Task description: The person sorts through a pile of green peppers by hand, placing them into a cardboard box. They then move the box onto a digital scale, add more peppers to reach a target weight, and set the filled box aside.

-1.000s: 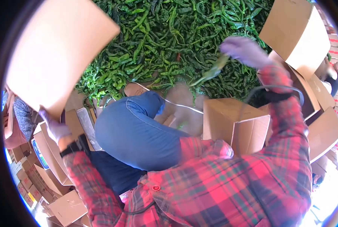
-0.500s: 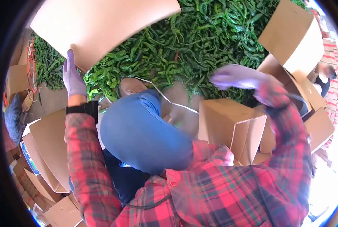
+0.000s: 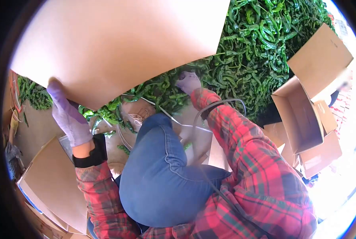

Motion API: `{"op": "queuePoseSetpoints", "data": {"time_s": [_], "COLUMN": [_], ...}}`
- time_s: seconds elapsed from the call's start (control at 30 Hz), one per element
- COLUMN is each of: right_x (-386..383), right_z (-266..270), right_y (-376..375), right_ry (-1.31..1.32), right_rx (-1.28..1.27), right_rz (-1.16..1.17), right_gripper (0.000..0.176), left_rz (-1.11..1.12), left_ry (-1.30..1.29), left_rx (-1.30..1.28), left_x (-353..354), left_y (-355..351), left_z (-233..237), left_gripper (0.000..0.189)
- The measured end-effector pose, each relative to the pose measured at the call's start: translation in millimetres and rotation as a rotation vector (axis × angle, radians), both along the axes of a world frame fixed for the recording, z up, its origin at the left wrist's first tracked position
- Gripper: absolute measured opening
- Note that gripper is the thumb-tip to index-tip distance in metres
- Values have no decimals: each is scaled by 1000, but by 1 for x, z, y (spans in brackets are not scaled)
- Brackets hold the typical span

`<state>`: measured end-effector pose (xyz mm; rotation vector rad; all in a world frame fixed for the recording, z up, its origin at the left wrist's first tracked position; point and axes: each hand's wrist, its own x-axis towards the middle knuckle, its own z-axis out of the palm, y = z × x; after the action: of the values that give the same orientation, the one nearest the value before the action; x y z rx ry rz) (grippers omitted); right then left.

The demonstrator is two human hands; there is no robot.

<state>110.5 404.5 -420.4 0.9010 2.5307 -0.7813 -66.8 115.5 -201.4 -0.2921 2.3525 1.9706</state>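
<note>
A large cardboard box [image 3: 126, 44] fills the upper left, tilted over a heap of long green peppers [image 3: 253, 51]. My left hand [image 3: 68, 115], in a pale purple glove, grips the box by its lower left edge; some of the fingers are hidden. In a matching glove, my right hand [image 3: 189, 82] is low in the heap, just below the box's lower edge. Its fingers are closed and curled into the peppers, and how many they hold is hidden.
Another open box [image 3: 297, 111] stands at the right beside the heap, flaps spread. More cardboard [image 3: 56, 179] is at lower left. A white strap [image 3: 186, 124] crosses the floor near my shoe [image 3: 136, 113]. A dark cable [image 3: 196, 131] hangs by my right arm. Another person [image 3: 337, 93] is at far right.
My right hand has swept left and down into the peppers beside the box. The held box fills more of the view, and my left hand appears lower and farther left on its edge.
</note>
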Motion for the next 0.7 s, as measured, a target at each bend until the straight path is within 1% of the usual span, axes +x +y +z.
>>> {"op": "queuePoseSetpoints", "data": {"time_s": [0.03,0.13,0.17,0.2,0.23,0.27,0.3,0.33,0.37,0.4,0.43,0.47,0.53,0.57,0.6,0.67,0.7], "right_x": [3,24,22,20,17,14,8,-1,-1,-3,-2,1,5,8,7,3,3], "right_z": [10,25,48,54,57,59,62,62,50,49,43,32,-5,-24,-30,-24,-11], "right_y": [-13,-32,-40,-38,-32,-25,-16,-2,20,33,33,34,23,16,11,3,6], "right_ry": [-33,259,247,324,399,473,462,451,306,185,266,346,530,621,526,153,-22], "right_rx": [146,-187,-274,-243,-211,-179,-139,-96,51,139,306,469,573,628,589,330,161], "right_rz": [31,179,13,-62,-134,-209,-322,-435,-360,-250,-45,168,221,245,256,304,329], "right_gripper": [43,38,36,36,36,36,36,36,38,39,37,36,31,29,29,30,30], "left_rz": [-13,-27,-30,-33,-37,-89,-215,-283,-339,-337,-336,-366,-420,-315,-176,-218,-219], "left_ry": [-32,-59,-42,-25,-53,272,493,576,671,625,574,675,874,686,529,537,541], "left_rx": [-52,-151,-138,-119,-189,-192,-455,-616,-770,-823,-875,-782,-594,-366,-111,-140,-169], "left_x": [-3,-18,-20,-26,-34,-42,-58,-70,-79,-81,-83,-93,-120,-92,-64,-57,-55], "left_y": [-1,-3,6,12,12,15,4,-6,-10,1,5,5,1,33,66,66,64], "left_z": [5,26,38,46,49,41,34,30,31,48,55,46,26,50,74,73,70], "left_gripper": [71,72,73,73,59,48,43,42,42,42,42,42,44,34,39,39,39]}}
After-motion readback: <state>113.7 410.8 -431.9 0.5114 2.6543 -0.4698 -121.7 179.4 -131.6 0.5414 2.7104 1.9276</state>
